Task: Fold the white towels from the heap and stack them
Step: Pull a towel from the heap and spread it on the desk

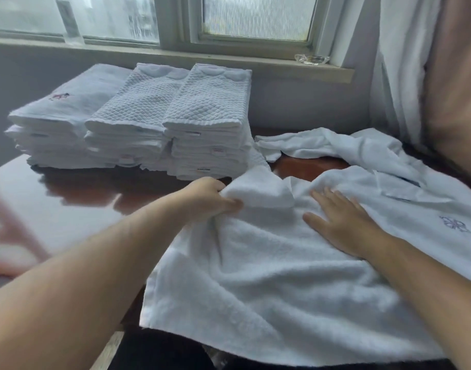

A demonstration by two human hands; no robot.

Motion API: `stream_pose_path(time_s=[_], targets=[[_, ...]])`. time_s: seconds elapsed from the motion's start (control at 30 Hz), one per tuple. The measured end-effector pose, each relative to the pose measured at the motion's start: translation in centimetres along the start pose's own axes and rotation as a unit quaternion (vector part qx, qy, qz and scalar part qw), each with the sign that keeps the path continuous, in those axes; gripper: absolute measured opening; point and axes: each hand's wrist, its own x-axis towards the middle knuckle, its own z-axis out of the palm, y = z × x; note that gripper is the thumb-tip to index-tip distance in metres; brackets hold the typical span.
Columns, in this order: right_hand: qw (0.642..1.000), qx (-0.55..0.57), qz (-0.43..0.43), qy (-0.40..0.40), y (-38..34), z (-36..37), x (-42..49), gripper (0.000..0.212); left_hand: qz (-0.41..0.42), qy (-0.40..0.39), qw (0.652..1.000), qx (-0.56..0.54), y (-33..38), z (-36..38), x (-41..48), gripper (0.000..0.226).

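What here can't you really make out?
Head view:
- Labels on the folded stacks: too small, blurred.
- Pink object at left edge: blurred, cut off.
- Fingertips of the left hand: tucked under the towel fold it grips.
- Towel count in the heap: overlapping, cut by right edge.

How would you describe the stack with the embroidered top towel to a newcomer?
Below the window sill, three stacks of folded white towels stand side by side on the dark table. Take the leftmost stack. Its top towel is smooth with a small reddish embroidered mark; the middle stack and right stack have diamond-textured tops.
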Motion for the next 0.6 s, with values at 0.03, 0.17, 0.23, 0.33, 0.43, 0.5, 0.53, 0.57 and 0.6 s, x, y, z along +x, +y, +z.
stream_pose_path(time_s=[0.03,0.17,0.23,0.33,0.43,0.5,0.53,0.57,0.6], targets=[[1.0,-0.002,0.003,-0.002,0.2,0.0,-0.2,0.083,0.023,0.008,0.998,-0.05,0.3,0.1,-0.2,0.04],[1.0,-0.01,0.012,-0.008,0.2,-0.1,0.0,0.082,0.049,0.019,0.977,-0.206,0.3,-0.3,-1.3,0.053],[1.0,-0.012,0.014,-0.011,-0.2,0.0,0.3,0.083,0.021,0.08,0.978,-0.193,-0.2,-1.1,-1.7,0.07],[1.0,-0.012,0.0,-0.013,-1.5,0.1,1.1,0.082,0.017,0.145,0.974,-0.171,-1.9,-2.3,-2.1,0.063],[1.0,-0.012,-0.012,-0.013,-2.1,-0.1,1.7,0.084,0.031,0.204,0.973,-0.106,-4.5,-3.9,-2.8,0.046],[1.0,-0.015,-0.01,-0.011,-2.3,-0.2,2.0,0.085,0.009,0.208,0.976,0.066,-6.3,-4.5,-3.2,0.049],[1.0,-0.017,-0.006,-0.012,-2.4,-0.1,2.1,0.085,-0.022,0.198,0.969,0.149,-7.0,-4.5,-3.5,0.053],[1.0,-0.02,-0.002,-0.013,-2.7,-0.1,2.1,0.084,-0.06,0.186,0.96,0.201,-7.4,-4.3,-3.8,0.055],[1.0,-0.023,0.001,-0.014,-3.0,-0.1,2.2,0.083,-0.098,0.178,0.95,0.239,-7.6,-3.9,-4.1,0.055]])
